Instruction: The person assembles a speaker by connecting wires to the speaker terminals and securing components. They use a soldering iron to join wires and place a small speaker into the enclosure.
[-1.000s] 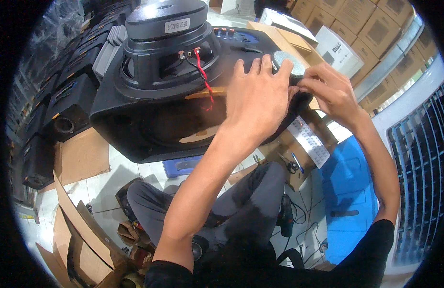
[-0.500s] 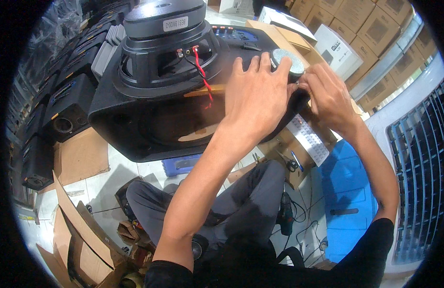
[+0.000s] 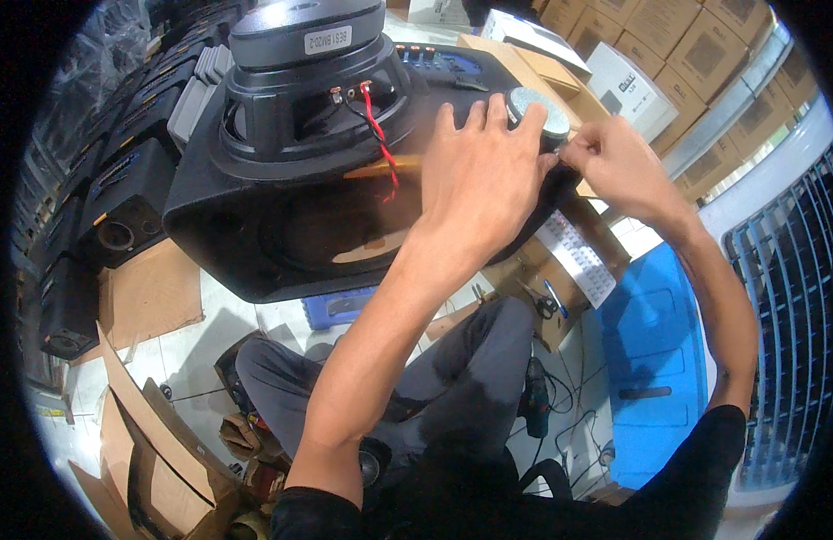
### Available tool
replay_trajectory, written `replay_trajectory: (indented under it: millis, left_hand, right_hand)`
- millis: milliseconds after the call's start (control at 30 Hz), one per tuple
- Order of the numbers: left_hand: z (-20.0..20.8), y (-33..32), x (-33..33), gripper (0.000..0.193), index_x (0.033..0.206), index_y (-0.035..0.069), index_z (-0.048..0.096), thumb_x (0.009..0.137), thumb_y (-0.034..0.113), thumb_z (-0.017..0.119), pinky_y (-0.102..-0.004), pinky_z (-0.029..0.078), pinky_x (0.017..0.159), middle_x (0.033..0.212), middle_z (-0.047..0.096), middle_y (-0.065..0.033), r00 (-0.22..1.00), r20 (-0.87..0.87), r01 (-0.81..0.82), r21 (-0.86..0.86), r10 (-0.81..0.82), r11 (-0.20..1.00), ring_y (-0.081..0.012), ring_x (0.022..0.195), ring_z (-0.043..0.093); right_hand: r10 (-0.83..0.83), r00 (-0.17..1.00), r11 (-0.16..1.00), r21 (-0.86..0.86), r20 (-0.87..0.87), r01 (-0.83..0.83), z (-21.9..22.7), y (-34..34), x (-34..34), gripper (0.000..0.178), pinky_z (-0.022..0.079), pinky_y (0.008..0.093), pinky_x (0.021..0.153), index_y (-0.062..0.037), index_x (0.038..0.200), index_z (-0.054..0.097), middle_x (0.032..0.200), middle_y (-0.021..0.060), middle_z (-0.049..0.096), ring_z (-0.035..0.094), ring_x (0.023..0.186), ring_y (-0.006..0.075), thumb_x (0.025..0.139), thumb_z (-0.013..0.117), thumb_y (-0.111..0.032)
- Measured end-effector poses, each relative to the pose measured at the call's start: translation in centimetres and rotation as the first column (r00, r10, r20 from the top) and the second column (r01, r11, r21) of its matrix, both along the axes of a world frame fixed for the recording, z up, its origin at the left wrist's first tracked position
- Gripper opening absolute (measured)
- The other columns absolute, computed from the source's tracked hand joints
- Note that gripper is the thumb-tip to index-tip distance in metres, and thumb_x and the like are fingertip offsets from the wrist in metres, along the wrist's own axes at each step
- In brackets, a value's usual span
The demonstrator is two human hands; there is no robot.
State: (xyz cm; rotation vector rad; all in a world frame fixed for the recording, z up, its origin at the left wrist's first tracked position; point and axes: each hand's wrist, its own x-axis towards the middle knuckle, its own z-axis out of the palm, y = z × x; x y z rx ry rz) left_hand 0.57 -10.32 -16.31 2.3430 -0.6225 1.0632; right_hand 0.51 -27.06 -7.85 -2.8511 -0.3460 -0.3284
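Left hand (image 3: 484,166) grips the tweeter (image 3: 555,119) at one o'clock; right hand (image 3: 621,171), two o'clock, pinched shut, contents unclear. A fingertip slip could topple it off the speaker cabinet (image 3: 416,133).

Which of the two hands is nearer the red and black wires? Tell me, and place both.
Left. The left hand is close on the right of the red and black wires; the right hand is farther right, past the round grey-topped part.
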Motion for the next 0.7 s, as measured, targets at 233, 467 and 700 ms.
replay_trajectory:
  millis: [233,467,700]
  left_hand:
    - [0.1,0.1,-0.1,0.04,0.126,0.008,0.056,0.096,0.032,0.066,-0.056,0.043,0.101,0.118,0.066,-0.0178,1.0,-0.017,-0.004,0.004,0.004,1.0,-0.0343,0.118,0.063]
    - [0.2,0.1,-0.1,0.04,0.126,0.008,0.057,0.097,0.032,0.066,-0.0545,0.043,0.102,0.118,0.067,-0.0175,1.0,-0.013,-0.006,0.006,0.006,1.0,-0.0345,0.117,0.064]
    - [0.2,0.1,-0.2,0.04,0.127,0.007,0.056,0.097,0.032,0.064,-0.054,0.043,0.103,0.118,0.067,-0.0181,1.0,-0.019,-0.014,0.022,0.014,1.0,-0.0344,0.117,0.064]
  right_hand:
    - [-0.025,0.879,0.799,0.519,-0.476,0.304,0.9,0.1,0.2,0.028,0.04,0.0308,0.039,0.0037,0.082,0.069,0.059,0.0007,0.051,0.052,0.05,0.0086,0.095,0.064,-0.02]
    - [0.124,0.989,0.972,0.212,-0.083,-0.104,2.2,-2.8,-0.7,0.028,0.05,0.0329,0.054,0.0047,0.091,0.072,0.067,0.0056,0.061,0.061,0.06,0.0146,0.099,0.063,-0.021]
    - [0.658,0.687,0.753,-0.27,0.307,-0.6,-0.6,-4.6,1.5,0.012,0.055,0.0388,0.074,-0.0002,0.097,0.072,0.09,0.0134,0.07,0.068,0.084,0.0314,0.087,0.073,-0.007]
